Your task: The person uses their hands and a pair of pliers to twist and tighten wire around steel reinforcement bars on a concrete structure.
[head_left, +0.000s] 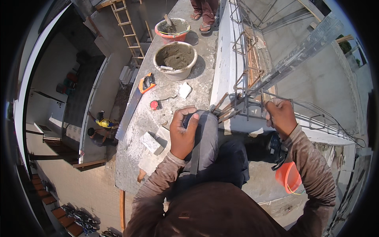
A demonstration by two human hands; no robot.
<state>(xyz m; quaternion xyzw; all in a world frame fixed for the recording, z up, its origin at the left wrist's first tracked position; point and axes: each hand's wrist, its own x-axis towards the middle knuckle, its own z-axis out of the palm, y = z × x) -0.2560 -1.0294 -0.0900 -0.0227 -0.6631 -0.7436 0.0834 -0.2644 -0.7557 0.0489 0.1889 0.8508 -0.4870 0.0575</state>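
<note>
Right hand (279, 114), 3 o'clock: fingers curled in, can't tell if anything's inside; it blocks part of the rebar cage (247, 103), which also runs off the top edge near 1 o'clock. Left hand (183, 134): palm side mostly out of sight. Orange bucket (286, 177), 4 o'clock: right side tucked behind the brown sleeve (316, 173). Person at 12 o'clock: trouser legs (205, 11) cut by top edge. Ladder (126, 29), 11 o'clock: upper end cropped. Two workers (103, 123), 9 o'clock: too small, handwork unclear. Motorbikes (81, 221), between 7 and 8 o'clock: tiny, smeared together.
</note>
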